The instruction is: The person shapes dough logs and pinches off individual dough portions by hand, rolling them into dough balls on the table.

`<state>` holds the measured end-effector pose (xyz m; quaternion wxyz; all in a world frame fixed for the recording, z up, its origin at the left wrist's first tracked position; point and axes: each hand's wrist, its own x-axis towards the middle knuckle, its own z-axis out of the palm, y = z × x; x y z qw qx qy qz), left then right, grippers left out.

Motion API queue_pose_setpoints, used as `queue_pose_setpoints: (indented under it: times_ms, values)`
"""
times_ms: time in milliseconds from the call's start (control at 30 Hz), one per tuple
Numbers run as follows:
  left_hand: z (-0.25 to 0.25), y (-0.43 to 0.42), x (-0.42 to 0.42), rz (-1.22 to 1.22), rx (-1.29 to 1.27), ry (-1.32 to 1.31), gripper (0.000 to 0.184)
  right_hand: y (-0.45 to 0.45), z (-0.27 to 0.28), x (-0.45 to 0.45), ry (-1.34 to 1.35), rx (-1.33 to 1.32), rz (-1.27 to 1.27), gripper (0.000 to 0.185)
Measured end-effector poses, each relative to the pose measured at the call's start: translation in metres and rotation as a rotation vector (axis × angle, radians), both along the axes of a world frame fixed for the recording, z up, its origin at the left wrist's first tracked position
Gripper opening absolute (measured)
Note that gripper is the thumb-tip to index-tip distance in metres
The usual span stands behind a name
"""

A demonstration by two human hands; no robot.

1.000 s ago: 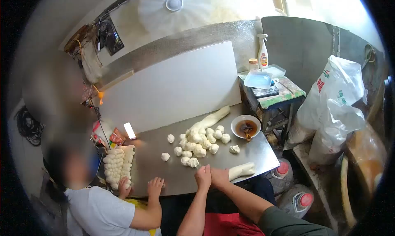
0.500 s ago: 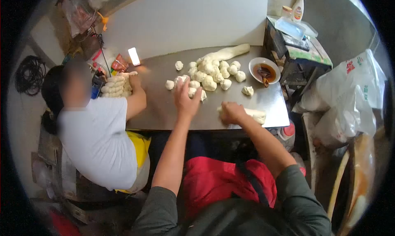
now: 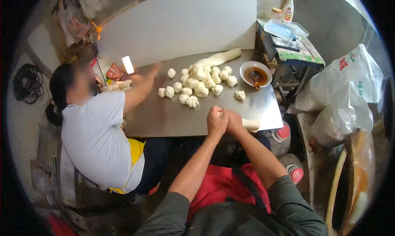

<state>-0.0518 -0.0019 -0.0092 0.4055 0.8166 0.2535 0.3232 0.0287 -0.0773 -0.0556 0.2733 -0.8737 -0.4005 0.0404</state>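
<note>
My left hand (image 3: 216, 120) and my right hand (image 3: 234, 121) meet at the table's front edge, both with fingers closed. A short roll of dough (image 3: 251, 125) sticks out to the right from under my right hand. Between the two hands a bit of pale dough shows; the fingers hide most of it. Beyond them lies a heap of dough pieces (image 3: 200, 89), with several scattered to its left. One lone dough piece (image 3: 239, 95) sits on the right. Behind the heap stretches a long, thick dough roll (image 3: 222, 57).
A bowl of brown liquid (image 3: 242, 71) stands on the metal table (image 3: 144, 108) at right. A co-worker (image 3: 96, 133) sits at left, an arm reaching over the table near a lit phone (image 3: 128, 65). At right are a side stand (image 3: 302, 57) and white bags (image 3: 341, 88).
My left hand has left the dough pieces and come right and nearer, against my right hand. The co-worker's hand has lifted from the shaped dough and swung out to the right.
</note>
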Motion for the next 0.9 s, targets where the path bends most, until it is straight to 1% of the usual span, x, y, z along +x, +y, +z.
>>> queue_pose_setpoints:
  times_ms: [67, 100, 167, 233, 267, 300, 333, 367, 433, 467, 533, 600, 667, 733, 767, 800, 833, 867, 900]
  values:
    - [-0.004, -0.008, 0.008, 0.093, 0.152, -0.212, 0.034, 0.0, -0.005, -0.008, -0.015, 0.133, -0.068, 0.035]
    - [-0.008, -0.006, 0.009, 0.084, 0.16, -0.224, 0.034, -0.001, 0.002, -0.01, 0.025, 0.064, -0.073, 0.026]
    - [-0.016, 0.008, 0.015, 0.004, -0.169, -0.094, 0.036, 0.002, 0.002, -0.014, -0.002, 0.141, -0.085, 0.021]
    - [-0.017, 0.022, 0.014, -0.002, -0.094, 0.103, 0.04, 0.012, 0.009, -0.019, -0.015, -0.145, -0.15, 0.019]
    - [-0.02, 0.024, 0.015, 0.036, -0.075, 0.172, 0.039, 0.009, 0.02, -0.023, -0.058, -0.161, -0.13, 0.019]
    - [-0.017, 0.022, 0.011, 0.044, -0.003, 0.113, 0.038, 0.012, 0.02, -0.027, -0.05, -0.183, -0.147, 0.02]
    - [-0.013, 0.022, 0.009, 0.035, 0.006, 0.095, 0.038, 0.015, 0.021, -0.029, -0.04, -0.207, -0.163, 0.02]
    - [-0.01, 0.024, 0.006, 0.003, 0.052, 0.092, 0.038, 0.017, 0.021, -0.028, -0.052, -0.201, -0.174, 0.02]
    - [-0.008, 0.03, 0.007, -0.055, 0.153, 0.097, 0.038, 0.018, 0.022, -0.026, 0.029, -0.291, -0.161, 0.023]
    - [-0.011, 0.034, 0.007, -0.055, 0.142, 0.103, 0.038, 0.018, 0.019, -0.023, 0.034, -0.302, -0.16, 0.023]
    - [-0.006, 0.043, 0.007, -0.158, 0.305, 0.187, 0.039, 0.022, 0.002, -0.013, 0.092, -0.202, -0.155, 0.026]
    - [0.003, 0.051, 0.001, -0.251, 0.233, 0.23, 0.04, 0.028, -0.004, -0.007, 0.117, -0.186, -0.146, 0.024]
    - [0.049, 0.039, -0.019, -0.475, -0.331, 0.215, 0.039, 0.023, -0.03, 0.021, -0.029, -0.125, -0.005, 0.024]
    - [0.082, 0.021, -0.031, -0.326, 0.039, 0.142, 0.036, 0.027, 0.008, 0.025, 0.108, 0.036, -0.015, 0.028]
    - [0.087, 0.035, -0.028, -0.234, 0.039, 0.111, 0.036, 0.037, 0.018, 0.025, 0.157, -0.057, -0.003, 0.031]
    - [0.095, 0.053, -0.021, -0.145, 0.034, 0.07, 0.04, 0.046, 0.031, 0.023, 0.197, -0.156, 0.005, 0.034]
    - [0.081, 0.073, -0.009, 0.013, 0.289, -0.048, 0.046, 0.042, 0.063, 0.012, 0.212, -0.266, 0.123, 0.044]
    - [0.062, 0.089, -0.001, 0.177, 0.542, -0.167, 0.053, 0.038, 0.058, 0.004, 0.207, -0.283, 0.123, 0.044]
    - [0.059, 0.095, -0.008, 0.178, 0.545, -0.026, 0.064, 0.031, 0.049, -0.007, 0.036, -0.266, 0.093, 0.047]
